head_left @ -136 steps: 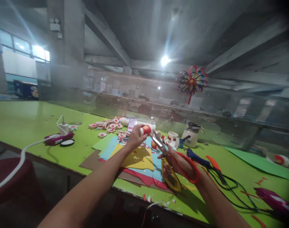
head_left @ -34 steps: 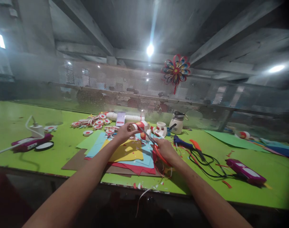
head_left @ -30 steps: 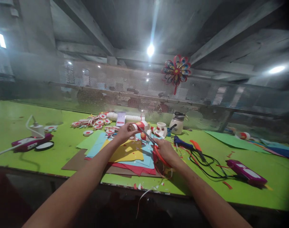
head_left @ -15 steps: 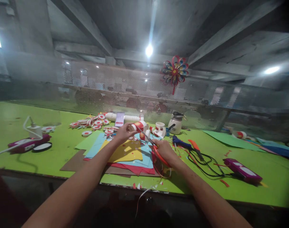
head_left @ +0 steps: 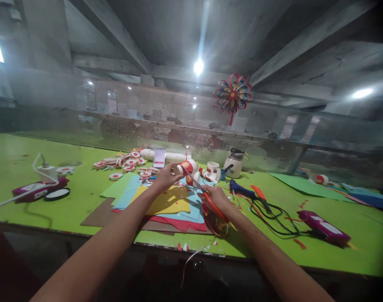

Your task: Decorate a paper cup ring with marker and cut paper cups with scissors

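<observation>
Red-and-white paper cup (head_left: 187, 166) is gripped in my left hand (head_left: 166, 178); my right hand (head_left: 217, 197) works red-handled scissors (head_left: 207, 197), blades at the cup, above coloured paper sheets (head_left: 171, 203).

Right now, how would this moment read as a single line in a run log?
left hand: holds red-and-white paper roll | right hand: grips red-handled scissors, blades at roll | below: coloured paper sheets on green table

Scissors (head_left: 207, 199) lowered from raised, open position; blades now nearer roll (head_left: 185, 167).
</observation>
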Motion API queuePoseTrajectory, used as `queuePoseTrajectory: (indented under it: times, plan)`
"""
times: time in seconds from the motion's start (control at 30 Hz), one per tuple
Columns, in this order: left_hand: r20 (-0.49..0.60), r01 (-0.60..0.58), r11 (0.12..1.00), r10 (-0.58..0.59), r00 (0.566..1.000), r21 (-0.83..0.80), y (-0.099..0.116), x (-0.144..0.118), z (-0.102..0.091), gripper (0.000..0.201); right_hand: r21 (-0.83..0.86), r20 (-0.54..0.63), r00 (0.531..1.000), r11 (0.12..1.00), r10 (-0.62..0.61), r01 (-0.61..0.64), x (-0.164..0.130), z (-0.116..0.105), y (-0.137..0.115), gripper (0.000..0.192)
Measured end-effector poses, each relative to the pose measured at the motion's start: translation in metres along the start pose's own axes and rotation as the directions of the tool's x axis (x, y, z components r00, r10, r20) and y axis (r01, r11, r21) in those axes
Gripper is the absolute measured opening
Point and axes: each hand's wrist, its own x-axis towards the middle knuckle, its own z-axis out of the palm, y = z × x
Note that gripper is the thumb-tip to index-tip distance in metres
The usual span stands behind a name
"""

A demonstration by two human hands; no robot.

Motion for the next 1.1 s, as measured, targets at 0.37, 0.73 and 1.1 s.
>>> queuePoseTrajectory:
  times: [0.37, 0.73, 1.1]
  plan:
    - [0.041, 0.088, 0.989, -0.084, 0.996, -0.122, 0.002, 0.0, 0.004, 0.033, -0.002, -0.017, 0.999, 1.0, 0.028, -0.028, 0.003, 0.01, 0.004, 0.026]
    - [0.017, 0.129, 0.98, -0.128, 0.992, -0.149, -0.006, 0.003, 0.002, 0.032, -0.033, 0.008, 0.997, 0.997, 0.072, -0.072, -0.002, 0.004, -0.007, 0.025]
    - [0.003, 0.076, 0.984, -0.076, 0.997, -0.161, -0.004, -0.001, 0.01, 0.031, -0.014, -0.015, 0.996, 0.996, 0.085, -0.085, -0.004, 0.001, -0.015, 0.025]
